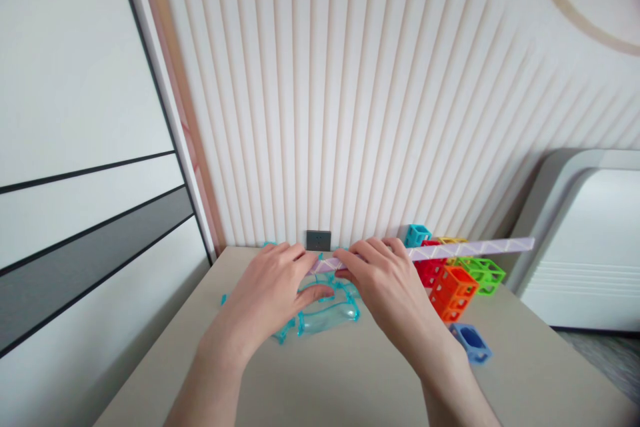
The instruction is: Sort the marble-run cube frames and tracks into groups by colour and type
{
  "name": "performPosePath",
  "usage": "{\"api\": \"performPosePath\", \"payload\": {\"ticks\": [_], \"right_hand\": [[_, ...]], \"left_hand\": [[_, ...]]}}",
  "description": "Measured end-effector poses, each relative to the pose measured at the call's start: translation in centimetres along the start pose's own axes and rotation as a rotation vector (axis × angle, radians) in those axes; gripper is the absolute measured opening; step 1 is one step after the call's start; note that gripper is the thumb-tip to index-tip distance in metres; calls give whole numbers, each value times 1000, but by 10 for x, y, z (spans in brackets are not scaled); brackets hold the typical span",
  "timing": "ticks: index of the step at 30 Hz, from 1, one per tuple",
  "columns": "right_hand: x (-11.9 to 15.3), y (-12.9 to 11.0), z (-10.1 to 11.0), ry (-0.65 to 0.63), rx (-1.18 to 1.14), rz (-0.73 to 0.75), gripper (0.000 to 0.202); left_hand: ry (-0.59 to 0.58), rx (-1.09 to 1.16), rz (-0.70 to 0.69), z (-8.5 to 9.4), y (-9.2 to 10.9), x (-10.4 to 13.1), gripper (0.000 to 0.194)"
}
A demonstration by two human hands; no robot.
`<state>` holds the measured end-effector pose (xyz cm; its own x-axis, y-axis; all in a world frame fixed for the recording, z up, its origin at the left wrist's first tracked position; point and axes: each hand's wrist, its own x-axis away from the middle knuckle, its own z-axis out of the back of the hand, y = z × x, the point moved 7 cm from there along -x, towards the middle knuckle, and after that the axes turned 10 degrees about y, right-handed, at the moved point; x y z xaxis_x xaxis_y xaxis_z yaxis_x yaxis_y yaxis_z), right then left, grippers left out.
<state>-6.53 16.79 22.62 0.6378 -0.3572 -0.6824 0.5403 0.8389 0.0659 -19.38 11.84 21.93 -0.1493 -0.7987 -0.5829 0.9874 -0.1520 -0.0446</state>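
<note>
My left hand (270, 290) is closed at the left end of a long, flat lilac strip (470, 249) with pale zigzag lines. My right hand (385, 280) grips the same strip further along, with its fingers curled over it. The strip runs out to the right past that hand, tilted slightly upward. Its material is not clear to me. Below and behind the hands lie several clear curved plastic pieces (327, 320) with teal edges, partly hidden by my fingers.
To the right stand hollow block frames: teal (417, 235), orange (453, 293), green (485, 275), and a blue one (471, 343) nearer me. A dark socket (319, 240) sits on the ribbed wall (300, 113) behind the table (320, 387). A white cabinet (75, 80) borders the left.
</note>
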Motion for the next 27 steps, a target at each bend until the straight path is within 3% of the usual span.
{"api": "performPosePath", "payload": {"ticks": [3,6,8,11,16,22,27], "right_hand": [[-4,3,3,123,-31,36,16],[-6,13,7,231,-91,8,23],[-5,21,7,233,-99,-29,25],[-1,30,3,137,-203,-95,31],[7,27,-1,-70,-594,-237,39],[9,15,-5,-135,-851,-405,54],[15,2,-23,-249,-1115,-606,65]], "left_hand": [[49,-42,-14,6,-1,1,9],[218,-116,-43,20,-3,1,10],[316,-112,-63,28,-4,2,13],[393,31,-96,35,-5,5,17],[516,314,-146,49,-5,12,26],[663,269,-146,57,0,13,23],[840,203,-90,62,2,15,24]]}}
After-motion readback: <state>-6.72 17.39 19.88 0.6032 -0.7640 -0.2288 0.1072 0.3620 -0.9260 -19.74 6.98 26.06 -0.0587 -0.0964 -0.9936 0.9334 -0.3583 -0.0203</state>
